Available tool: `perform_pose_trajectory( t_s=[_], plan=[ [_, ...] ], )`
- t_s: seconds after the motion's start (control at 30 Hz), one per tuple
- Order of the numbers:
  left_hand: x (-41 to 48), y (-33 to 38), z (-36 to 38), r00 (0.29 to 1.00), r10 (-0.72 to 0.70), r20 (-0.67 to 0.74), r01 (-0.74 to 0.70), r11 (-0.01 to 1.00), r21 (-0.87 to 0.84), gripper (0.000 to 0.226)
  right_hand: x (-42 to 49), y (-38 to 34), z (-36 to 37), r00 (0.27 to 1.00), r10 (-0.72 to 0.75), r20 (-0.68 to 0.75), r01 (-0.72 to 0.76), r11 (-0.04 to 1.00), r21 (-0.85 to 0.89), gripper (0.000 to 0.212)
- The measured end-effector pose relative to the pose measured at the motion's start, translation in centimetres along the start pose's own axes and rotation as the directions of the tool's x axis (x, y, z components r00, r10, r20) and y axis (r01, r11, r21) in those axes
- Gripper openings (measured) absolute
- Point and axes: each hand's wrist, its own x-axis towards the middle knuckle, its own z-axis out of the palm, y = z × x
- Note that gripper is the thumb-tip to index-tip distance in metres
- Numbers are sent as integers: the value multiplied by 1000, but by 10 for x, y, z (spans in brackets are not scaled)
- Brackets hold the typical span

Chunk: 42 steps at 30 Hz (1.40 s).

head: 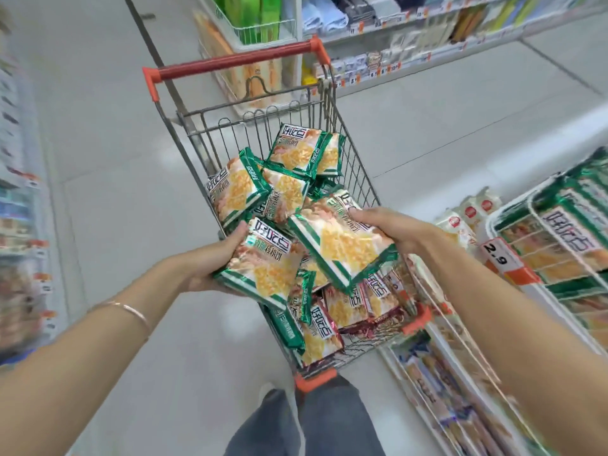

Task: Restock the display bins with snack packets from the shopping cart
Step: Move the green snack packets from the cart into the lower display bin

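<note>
Snack packets (292, 153) in glossy green-and-white foil fill the wire shopping cart (237, 59). Left hand (210, 261) and right hand (394, 232) each grip one; next, carry both to the white wire display bin (496, 217).

A thin bangle (131, 311) circles the left wrist above blue-grey trousers (329, 422).

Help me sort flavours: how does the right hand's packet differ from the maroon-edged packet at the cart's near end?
The packet in the right hand is edged green, the near packet maroon. The first is held above the cart; the near packet lies inside it. Both show yellow snacks and white logos.
</note>
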Motion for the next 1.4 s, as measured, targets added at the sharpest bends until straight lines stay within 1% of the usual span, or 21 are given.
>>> perform_pose_trajectory(
  t_s=[0.07,0.17,0.2,0.3,0.37,0.43,0.47,0.5,0.57,0.63,0.67,0.7,0.8,0.87,0.93,1.03,1.07,1.13,1.2,1.27,1.4],
  plan=[
    [-1,13,27,999,24,43,-25,999,28,76,-21,-11,17,998,-47,50,53,988,-144,39],
    [-4,26,67,994,69,90,-69,998,3,57,-36,-11,33,986,-162,29,159,889,-429,61],
    [-6,29,75,992,71,101,-70,997,-18,62,-40,-8,31,973,-229,3,202,854,-479,64],
    [-8,32,92,986,54,159,-39,995,-96,95,-57,2,16,916,-385,-116,269,801,-535,49],
    [-13,36,112,974,86,209,-73,995,-70,81,-66,14,1,880,-441,-179,279,783,-555,40],
    [-18,42,140,960,123,253,-131,991,17,78,-82,27,-13,838,-470,-277,288,813,-506,26],
    [-22,46,157,955,145,258,-165,985,54,86,-94,34,-20,807,-466,-362,276,840,-467,31],
    [-21,51,173,954,172,245,-194,979,68,86,-109,42,-28,759,-455,-466,260,867,-424,47],
    [-33,60,214,947,244,206,-263,962,69,50,-142,62,-54,695,-339,-635,211,939,-270,80],
    [-44,69,259,933,313,180,-336,934,121,13,-184,84,-79,778,-170,-605,184,982,-39,111],
    [-51,74,285,916,354,188,-379,917,121,7,-205,99,-94,838,-108,-535,169,984,65,122],
    [-53,78,312,900,374,225,-402,911,93,10,-229,113,-106,877,-78,-474,166,975,145,118],
    [-66,87,404,841,398,366,-453,888,75,28,-308,157,-145,892,-99,-441,255,915,312,52],
    [-72,89,467,788,426,445,-530,837,135,43,-364,183,-167,857,-112,-503,339,858,387,40],
    [-82,88,527,763,439,475,-578,792,197,75,-412,216,-192,810,-96,-579,408,801,438,31],
    [-84,83,612,730,418,540,-646,680,347,119,-475,279,-220,704,-45,-709,464,784,412,76],
    [-84,81,639,733,394,554,-651,642,405,130,-494,301,-228,672,-40,-739,483,781,397,78],
    [-95,70,689,699,374,610,-693,567,446,123,-529,338,-238,650,-49,-758,488,792,368,49],
    [-94,59,732,662,404,631,-745,448,495,88,-553,370,-242,623,-43,-781,510,779,364,30],
    [-85,52,766,622,467,629,-779,291,555,83,-564,398,-246,587,-35,-809,505,797,332,40],
    [-68,43,804,508,482,714,-729,-202,655,118,-538,441,-259,509,40,-860,386,882,269,90]
  ],
)
